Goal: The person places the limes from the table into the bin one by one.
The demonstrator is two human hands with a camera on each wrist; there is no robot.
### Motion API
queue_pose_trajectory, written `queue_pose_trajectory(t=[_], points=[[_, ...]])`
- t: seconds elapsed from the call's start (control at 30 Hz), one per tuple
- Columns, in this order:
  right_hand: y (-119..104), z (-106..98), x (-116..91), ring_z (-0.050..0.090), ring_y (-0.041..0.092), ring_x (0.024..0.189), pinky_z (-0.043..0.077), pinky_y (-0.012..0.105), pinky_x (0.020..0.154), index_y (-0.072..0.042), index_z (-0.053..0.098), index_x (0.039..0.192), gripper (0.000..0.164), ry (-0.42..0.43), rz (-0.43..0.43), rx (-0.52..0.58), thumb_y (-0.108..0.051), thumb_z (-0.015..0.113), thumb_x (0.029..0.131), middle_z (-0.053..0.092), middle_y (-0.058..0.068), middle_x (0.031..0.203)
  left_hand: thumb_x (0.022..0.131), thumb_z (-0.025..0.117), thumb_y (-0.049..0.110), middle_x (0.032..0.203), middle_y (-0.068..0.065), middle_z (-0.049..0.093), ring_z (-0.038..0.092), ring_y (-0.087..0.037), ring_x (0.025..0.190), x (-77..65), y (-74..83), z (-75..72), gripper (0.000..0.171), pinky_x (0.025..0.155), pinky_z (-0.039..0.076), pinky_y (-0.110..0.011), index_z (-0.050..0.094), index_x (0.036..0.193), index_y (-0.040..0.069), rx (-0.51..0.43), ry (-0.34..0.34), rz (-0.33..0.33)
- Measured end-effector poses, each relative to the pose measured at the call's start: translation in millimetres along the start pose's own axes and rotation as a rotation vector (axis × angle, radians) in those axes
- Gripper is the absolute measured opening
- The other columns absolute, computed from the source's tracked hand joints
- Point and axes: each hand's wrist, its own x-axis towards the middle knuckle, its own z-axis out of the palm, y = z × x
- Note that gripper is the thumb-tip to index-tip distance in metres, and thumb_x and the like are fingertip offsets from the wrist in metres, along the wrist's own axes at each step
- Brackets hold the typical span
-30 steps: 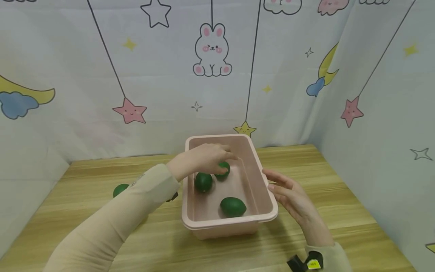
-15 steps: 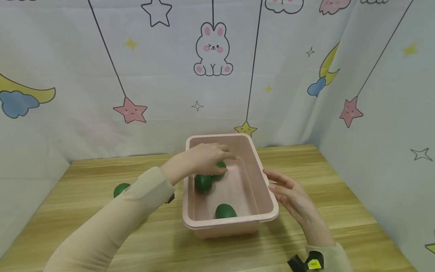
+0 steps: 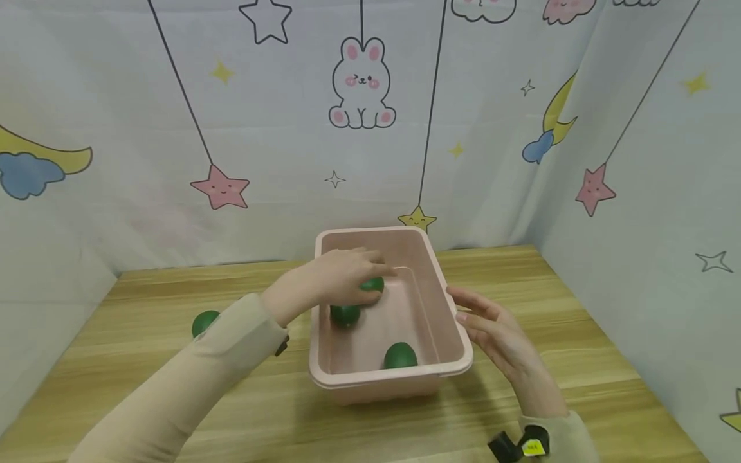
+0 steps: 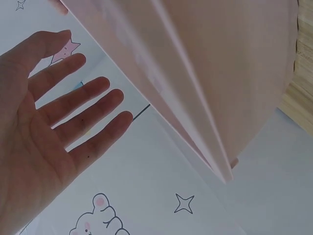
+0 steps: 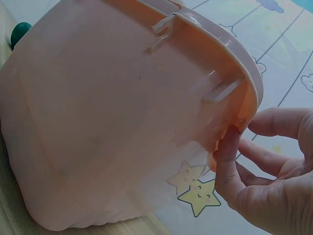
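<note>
A pink plastic basin [image 3: 379,379] stands on the table with three dark green lime-like fruits in it. One fruit [image 3: 401,357] lies at the near end, partly hidden by the rim. Beside my left hand [image 3: 341,276] are a fruit [image 3: 345,315] and another [image 3: 373,284], which the hand partly covers. My left hand is over the basin's far left part. In the left wrist view its fingers [image 4: 98,90] are spread and hold nothing. My right hand [image 3: 500,341] grips the basin's right rim, thumb and fingers [image 5: 229,156] on either side.
Another green fruit [image 3: 204,323] lies on the wooden table [image 3: 278,411], left of the basin and partly behind my left sleeve [image 3: 191,379]. A white curtain [image 3: 278,128] with printed figures hangs behind and at the sides.
My left hand has drawn slightly left and nearer. The near fruit has rolled left, then back right. The fruit by my left hand has shifted left. My right hand stays on the rim.
</note>
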Motion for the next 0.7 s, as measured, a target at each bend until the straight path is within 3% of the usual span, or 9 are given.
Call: queue_pose_trajectory(t=[0.33, 0.7], points=[[0, 0, 0, 0.059, 0.009, 0.114, 0.051, 0.024, 0.095, -0.002, 0.044, 0.141, 0.047, 0.004, 0.001, 0.000, -0.003, 0.053, 0.095, 0.055, -0.005, 0.130, 0.093, 0.061, 0.029, 0.132, -0.004, 0.058, 0.053, -0.024, 0.127, -13.6, -9.4, 1.6, 0.042, 0.107, 0.044, -0.042, 0.058, 0.133, 0.017, -0.076, 0.073, 0.001], [0, 0, 0, 0.059, 0.009, 0.115, 0.051, 0.024, 0.096, 0.000, 0.042, 0.141, 0.048, 0.007, -0.001, -0.010, -0.004, 0.053, 0.095, 0.055, -0.004, 0.131, 0.093, 0.061, 0.031, 0.129, -0.002, 0.059, 0.055, -0.021, 0.121, -33.1, -14.2, 7.8, 0.039, 0.099, 0.050, -0.043, 0.059, 0.130, 0.020, -0.090, 0.159, -0.011]])
